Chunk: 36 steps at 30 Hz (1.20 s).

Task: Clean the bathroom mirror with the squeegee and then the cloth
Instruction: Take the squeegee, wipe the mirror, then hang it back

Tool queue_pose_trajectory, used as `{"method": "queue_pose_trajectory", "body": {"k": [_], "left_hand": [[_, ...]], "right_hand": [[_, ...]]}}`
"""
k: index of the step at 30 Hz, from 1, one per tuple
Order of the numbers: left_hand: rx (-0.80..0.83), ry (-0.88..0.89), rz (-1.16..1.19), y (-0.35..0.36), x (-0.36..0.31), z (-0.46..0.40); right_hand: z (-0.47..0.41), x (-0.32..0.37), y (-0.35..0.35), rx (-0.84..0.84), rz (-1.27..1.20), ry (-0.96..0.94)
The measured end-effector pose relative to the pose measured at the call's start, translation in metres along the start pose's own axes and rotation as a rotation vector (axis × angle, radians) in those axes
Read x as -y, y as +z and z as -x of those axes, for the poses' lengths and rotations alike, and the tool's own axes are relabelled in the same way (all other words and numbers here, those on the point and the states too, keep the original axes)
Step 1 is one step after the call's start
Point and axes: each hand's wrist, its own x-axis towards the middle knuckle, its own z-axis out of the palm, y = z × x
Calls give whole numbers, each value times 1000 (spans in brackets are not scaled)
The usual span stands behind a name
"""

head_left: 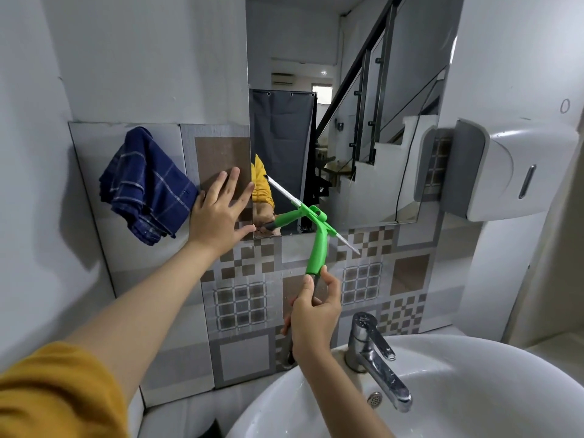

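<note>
At mirror's lower edge: we see the squeegee blade tilted across it.
Right hand: our grip curls round the handle, directly below the blade.
Left hand: spread flat on tile, touching the cloth.
Mirror: above, along the handle's axis.

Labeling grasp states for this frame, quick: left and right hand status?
Left hand: open, fingers spread flat on the tiled wall beside the mirror, holding nothing.
Right hand: closed around the green squeegee handle.
</note>
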Motion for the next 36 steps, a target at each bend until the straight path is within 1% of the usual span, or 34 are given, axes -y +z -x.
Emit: {"method": "queue_pose_trajectory", "body": {"k": [7, 17, 21, 29, 36], "left_hand": [[0, 19, 36, 1, 6, 0], [14, 56, 21, 1, 11, 1], [25, 81, 28, -1, 14, 2], [41, 85, 20, -4, 15, 4], [86, 85, 9, -4, 17, 4]], "right_hand": [[2, -14, -6, 51, 49, -38], [-6, -30, -17, 45, 148, -115], [-11, -30, -28, 81, 224, -151], [-17, -32, -41, 93, 342, -186], [-17, -23, -50, 145, 348, -180]]}}
